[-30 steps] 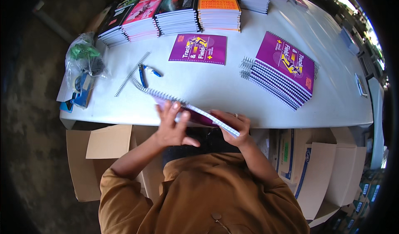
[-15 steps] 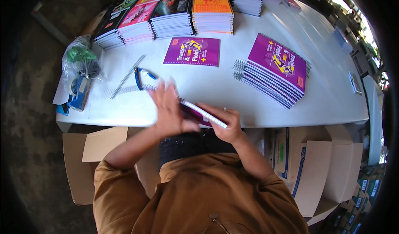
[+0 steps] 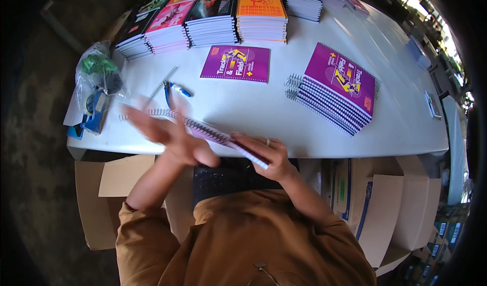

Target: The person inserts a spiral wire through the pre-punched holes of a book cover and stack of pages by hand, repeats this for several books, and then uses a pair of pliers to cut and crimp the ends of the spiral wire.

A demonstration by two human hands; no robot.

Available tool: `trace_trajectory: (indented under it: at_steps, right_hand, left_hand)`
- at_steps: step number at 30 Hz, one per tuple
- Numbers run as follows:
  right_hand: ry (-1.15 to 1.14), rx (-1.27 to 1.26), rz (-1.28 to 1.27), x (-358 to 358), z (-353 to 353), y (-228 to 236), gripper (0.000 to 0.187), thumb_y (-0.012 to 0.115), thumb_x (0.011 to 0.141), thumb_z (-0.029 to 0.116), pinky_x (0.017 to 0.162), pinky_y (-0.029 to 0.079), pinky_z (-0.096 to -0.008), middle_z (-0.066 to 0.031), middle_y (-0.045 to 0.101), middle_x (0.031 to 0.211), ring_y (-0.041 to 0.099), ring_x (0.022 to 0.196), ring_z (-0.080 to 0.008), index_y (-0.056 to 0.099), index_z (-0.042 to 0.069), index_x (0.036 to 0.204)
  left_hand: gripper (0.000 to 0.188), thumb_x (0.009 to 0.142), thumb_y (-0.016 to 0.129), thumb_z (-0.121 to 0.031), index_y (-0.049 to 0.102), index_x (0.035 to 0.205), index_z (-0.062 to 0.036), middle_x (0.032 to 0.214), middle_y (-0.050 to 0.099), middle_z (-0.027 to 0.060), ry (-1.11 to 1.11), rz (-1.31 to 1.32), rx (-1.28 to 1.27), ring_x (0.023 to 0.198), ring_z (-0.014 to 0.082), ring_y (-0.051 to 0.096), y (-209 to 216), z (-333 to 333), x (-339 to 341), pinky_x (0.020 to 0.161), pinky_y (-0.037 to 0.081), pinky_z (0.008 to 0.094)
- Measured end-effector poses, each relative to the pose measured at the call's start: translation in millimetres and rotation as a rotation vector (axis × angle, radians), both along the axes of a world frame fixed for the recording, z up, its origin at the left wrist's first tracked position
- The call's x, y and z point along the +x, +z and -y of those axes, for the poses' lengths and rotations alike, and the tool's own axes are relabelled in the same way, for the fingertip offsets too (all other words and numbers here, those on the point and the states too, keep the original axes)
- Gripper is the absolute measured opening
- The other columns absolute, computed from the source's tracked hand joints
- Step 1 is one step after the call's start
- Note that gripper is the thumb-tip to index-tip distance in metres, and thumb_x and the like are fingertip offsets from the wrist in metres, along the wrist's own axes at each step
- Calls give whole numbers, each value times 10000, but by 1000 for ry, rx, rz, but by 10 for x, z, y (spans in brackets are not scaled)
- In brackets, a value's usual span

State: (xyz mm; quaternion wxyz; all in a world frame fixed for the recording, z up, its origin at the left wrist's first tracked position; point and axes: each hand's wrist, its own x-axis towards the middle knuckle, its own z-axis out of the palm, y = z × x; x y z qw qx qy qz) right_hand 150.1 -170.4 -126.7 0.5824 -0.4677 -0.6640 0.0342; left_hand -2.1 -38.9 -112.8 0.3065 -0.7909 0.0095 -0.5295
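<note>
My right hand (image 3: 274, 156) grips a thin purple notebook (image 3: 249, 154), tilted edge-on at the table's front edge. A dark spiral coil (image 3: 210, 132) runs through part of its bound edge, and a loose length of the coil trails left over the table. Beside that length is my left hand (image 3: 177, 141), blurred, its fingers spread and nothing visible in them. Blue-handled pliers (image 3: 170, 92) lie just beyond, next to another loose coil (image 3: 163, 83). A single purple notebook (image 3: 236, 65) rests flat farther back.
To the right stands a stack of purple spiral notebooks (image 3: 341, 90) with coil ends sticking out. Several piles of notebooks (image 3: 261, 27) line the back of the white table (image 3: 406, 118). A plastic bag (image 3: 99, 70) and a blue tape dispenser (image 3: 96, 113) sit left. Open cardboard boxes (image 3: 385, 210) stand below.
My left hand has swept left and slightly toward me along the coil. The notebook in my right hand has shifted a little down and left, showing more of its coil.
</note>
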Motion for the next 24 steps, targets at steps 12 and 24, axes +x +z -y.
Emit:
trace_trajectory:
  at_steps: [12,24]
  right_hand:
    - [54,50,13,-120,-107,-94,479,634,719,-1,771,516,-355,-114,630,1090,638,912,-280,569,71,1189]
    - [79,-31,-191,-54,-64,-59,426,666,727,13,813,499,-358,-111,640,1066,628,946,-275,594,41,1146]
  left_hand:
    - [1013,737,378,-773,227,1367,6,1407,114,308,-56,-264,-400,1296,490,166,-410,266,-49,1043,88,602]
    - [1131,732,418,-772,61,1408,61,1418,81,345,-344,-420,-499,1286,557,105,-544,543,32,999,37,687]
